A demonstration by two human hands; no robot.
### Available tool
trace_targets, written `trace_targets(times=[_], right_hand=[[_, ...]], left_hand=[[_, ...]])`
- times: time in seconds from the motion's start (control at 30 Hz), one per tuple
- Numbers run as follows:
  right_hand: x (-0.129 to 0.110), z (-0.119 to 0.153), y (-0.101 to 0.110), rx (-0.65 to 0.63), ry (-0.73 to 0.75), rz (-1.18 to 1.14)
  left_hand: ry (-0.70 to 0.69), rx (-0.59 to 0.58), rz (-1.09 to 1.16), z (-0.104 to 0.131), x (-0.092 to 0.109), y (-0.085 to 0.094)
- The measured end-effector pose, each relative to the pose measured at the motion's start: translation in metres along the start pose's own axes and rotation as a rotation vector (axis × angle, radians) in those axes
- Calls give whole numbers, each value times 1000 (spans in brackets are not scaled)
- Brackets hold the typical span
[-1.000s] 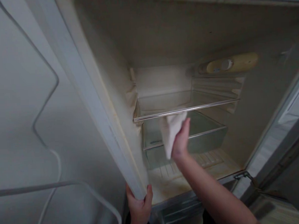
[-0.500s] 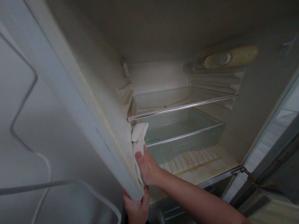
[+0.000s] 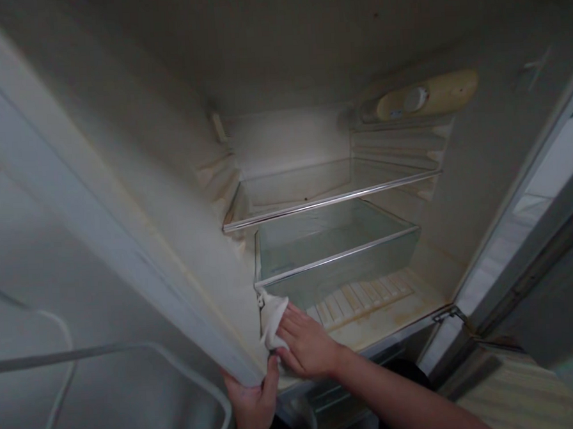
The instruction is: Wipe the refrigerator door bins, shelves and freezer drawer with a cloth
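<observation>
My right hand point(image 3: 305, 341) presses a crumpled white cloth point(image 3: 274, 317) against the lower part of the refrigerator's inner left wall point(image 3: 212, 269), just below the lower glass shelf. Its fingers lie closed over the cloth and hide part of it. My left hand point(image 3: 252, 399) is wrapped round the bottom front edge of the refrigerator's left side point(image 3: 244, 370), thumb on the inner face. The two hands are close together, the right one slightly higher.
Two glass shelves, an upper one point(image 3: 334, 202) and a lower one point(image 3: 339, 258), span the inside. A yellowed control box point(image 3: 434, 95) juts from the right wall. Below lies a stained ribbed floor point(image 3: 363, 300). A grey cable point(image 3: 130, 348) hangs at left; a metal hinge point(image 3: 450, 315) stands at right.
My right hand has moved down the wall with the cloth, from beside the shelves to below the lower one. My left hand keeps its grip on the edge. The view has shifted slightly.
</observation>
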State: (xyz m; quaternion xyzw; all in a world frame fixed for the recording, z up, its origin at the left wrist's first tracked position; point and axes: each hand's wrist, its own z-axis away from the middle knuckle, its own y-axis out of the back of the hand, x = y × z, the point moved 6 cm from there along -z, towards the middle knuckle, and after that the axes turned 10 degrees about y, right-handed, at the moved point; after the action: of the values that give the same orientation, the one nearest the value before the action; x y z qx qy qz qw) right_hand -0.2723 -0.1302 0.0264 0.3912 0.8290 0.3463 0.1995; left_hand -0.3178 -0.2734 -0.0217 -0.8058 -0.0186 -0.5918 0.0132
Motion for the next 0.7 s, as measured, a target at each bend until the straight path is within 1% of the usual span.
trace_targets(times=[0.07,0.13,0.2,0.23,0.3,0.37,0.47,0.53,0.6,0.63,0.7], right_hand=[[-6,12,0,-88,-31,-8],[-12,25,3,-162,-66,-25],[-16,41,10,-214,-111,-40],[-14,50,17,-224,-149,-35],[-1,71,37,-227,-271,14],[22,100,64,-230,-448,129],[61,157,108,-232,-742,395],[79,193,129,-242,-874,547],[88,218,136,-252,-938,658],[89,224,135,-255,-948,697],[85,221,123,-265,-936,725]], left_hand=[[9,21,-9,1,2,1],[39,15,-36,1,-2,3],[57,-20,-83,1,-9,3],[54,-36,-104,1,-11,4],[41,-26,-114,1,-11,5],[36,11,-80,2,-7,6],[40,29,-24,4,3,3],[34,20,-12,4,8,0],[37,9,-6,4,9,-1],[41,1,-9,3,8,-1],[56,-5,-26,3,5,0]])
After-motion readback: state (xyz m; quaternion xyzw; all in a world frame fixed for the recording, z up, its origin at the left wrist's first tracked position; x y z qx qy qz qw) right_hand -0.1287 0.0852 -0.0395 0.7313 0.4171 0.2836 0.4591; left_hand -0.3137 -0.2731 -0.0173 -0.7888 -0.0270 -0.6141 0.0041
